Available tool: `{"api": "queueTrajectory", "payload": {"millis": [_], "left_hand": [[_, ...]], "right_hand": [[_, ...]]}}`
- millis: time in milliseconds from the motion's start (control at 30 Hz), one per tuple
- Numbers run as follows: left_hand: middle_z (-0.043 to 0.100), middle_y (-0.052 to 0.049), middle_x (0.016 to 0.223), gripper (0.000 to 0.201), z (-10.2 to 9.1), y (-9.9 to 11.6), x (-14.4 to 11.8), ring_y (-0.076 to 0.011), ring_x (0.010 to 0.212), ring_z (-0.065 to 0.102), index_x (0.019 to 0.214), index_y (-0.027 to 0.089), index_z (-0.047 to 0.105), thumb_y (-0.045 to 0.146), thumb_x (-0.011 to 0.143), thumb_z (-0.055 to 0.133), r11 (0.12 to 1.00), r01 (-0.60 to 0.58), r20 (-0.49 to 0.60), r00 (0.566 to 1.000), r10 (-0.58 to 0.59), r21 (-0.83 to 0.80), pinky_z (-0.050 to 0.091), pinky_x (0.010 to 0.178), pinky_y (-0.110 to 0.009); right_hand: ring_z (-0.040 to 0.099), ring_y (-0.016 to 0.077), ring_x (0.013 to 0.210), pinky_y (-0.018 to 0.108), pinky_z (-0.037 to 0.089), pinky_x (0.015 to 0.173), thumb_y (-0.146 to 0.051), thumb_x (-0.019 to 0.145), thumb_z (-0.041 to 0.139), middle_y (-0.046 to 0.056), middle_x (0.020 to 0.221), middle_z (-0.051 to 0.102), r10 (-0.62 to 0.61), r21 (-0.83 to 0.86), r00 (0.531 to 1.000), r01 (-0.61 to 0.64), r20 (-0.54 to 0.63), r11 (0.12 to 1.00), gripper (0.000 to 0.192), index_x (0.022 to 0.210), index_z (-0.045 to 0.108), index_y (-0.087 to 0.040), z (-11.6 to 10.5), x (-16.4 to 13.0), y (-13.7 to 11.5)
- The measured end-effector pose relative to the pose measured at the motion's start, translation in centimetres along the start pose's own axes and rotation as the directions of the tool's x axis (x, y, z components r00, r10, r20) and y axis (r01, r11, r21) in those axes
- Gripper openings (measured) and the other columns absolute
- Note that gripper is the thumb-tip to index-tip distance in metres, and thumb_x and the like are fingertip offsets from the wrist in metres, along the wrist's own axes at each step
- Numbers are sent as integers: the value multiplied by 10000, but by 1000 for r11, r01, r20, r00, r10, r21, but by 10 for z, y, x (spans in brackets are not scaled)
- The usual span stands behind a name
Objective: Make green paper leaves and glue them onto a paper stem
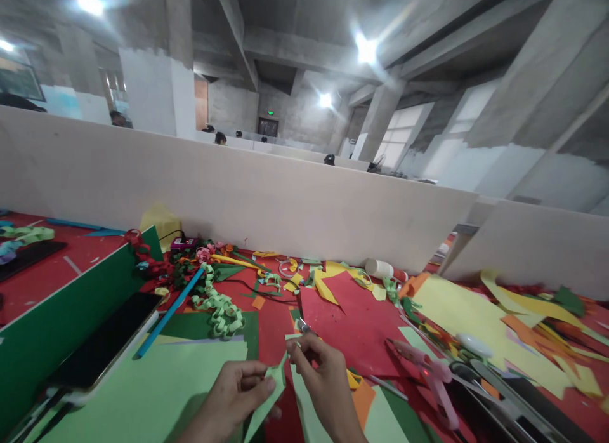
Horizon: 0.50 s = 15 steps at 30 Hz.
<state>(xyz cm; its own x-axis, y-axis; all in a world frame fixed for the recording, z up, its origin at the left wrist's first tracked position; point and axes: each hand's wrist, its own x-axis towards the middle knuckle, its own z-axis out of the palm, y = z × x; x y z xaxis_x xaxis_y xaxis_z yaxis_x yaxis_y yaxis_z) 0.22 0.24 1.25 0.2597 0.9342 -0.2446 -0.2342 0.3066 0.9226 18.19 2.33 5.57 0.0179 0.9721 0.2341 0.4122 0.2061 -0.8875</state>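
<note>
The left hand (233,392) pinches a light green strip (269,398) between thumb and forefinger, its grip clamped on the paper near the strip's upper end, at about 6 o'clock in the head view. The right hand (321,376), just at 3 o'clock of the left, closes its fingers on the strip's top tip and on something small and silvery (303,327), possibly a stapler or scissors; the view is too blurred to tell which. Both hands hover just above the tabletop (273,329), over a large light green sheet (143,386).

To do this well, the strip wants to stay taut between the two grips, pinched close to the working end so the paper does not buckle, with the thumb clear of the metal tool. A finished green paper chain (219,310) lies at 11 o'clock, near a blue stick (169,313); a phone (104,344) rests at 9 o'clock, and a pink glue gun (431,370) at 3 o'clock, well apart from the hands
</note>
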Motion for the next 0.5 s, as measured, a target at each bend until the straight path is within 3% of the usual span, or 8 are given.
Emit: {"api": "queueTrajectory", "payload": {"millis": [100, 200, 267, 500], "left_hand": [[717, -15, 712, 632, 4, 5, -8, -242, 728, 720, 793, 180, 688, 739, 570, 882, 1000, -6, -27, 1000, 6, 6, 534, 718, -304], [722, -8, 743, 610, 6, 7, -11, -237, 758, 694, 814, 197, 706, 730, 575, 884, 1000, 5, -82, 997, -4, 10, 526, 735, -303], [721, -9, 765, 586, 4, 4, -10, -238, 776, 674, 825, 211, 721, 721, 585, 882, 1000, -6, -106, 994, 8, 20, 517, 738, -307], [596, 26, 630, 509, -7, -13, 11, -159, 627, 540, 699, 174, 669, 647, 661, 854, 976, -131, -14, 991, 136, 176, 394, 600, -245]], "right_hand": [[493, 148, 581, 253, 400, 572, -599, 900, 651, -3, 603, 595, 2, 22, 1000, -2, 26, 1000, 461, 690, 683, -189, 2, 1, 4], [566, 170, 632, 256, 451, 610, -576, 895, 667, 22, 698, 684, 6, 73, 1000, -6, 12, 997, 403, 839, 756, -186, 3, -1, 5], [576, 171, 638, 250, 451, 608, -548, 902, 669, 23, 703, 696, -19, 67, 1000, 20, -11, 998, 375, 828, 753, -190, 4, -2, 2], [478, 128, 579, 228, 388, 576, -410, 953, 595, -23, 616, 573, -185, -113, 983, 183, -4, 977, 342, 681, 605, -204, 5, -2, -7]]}}
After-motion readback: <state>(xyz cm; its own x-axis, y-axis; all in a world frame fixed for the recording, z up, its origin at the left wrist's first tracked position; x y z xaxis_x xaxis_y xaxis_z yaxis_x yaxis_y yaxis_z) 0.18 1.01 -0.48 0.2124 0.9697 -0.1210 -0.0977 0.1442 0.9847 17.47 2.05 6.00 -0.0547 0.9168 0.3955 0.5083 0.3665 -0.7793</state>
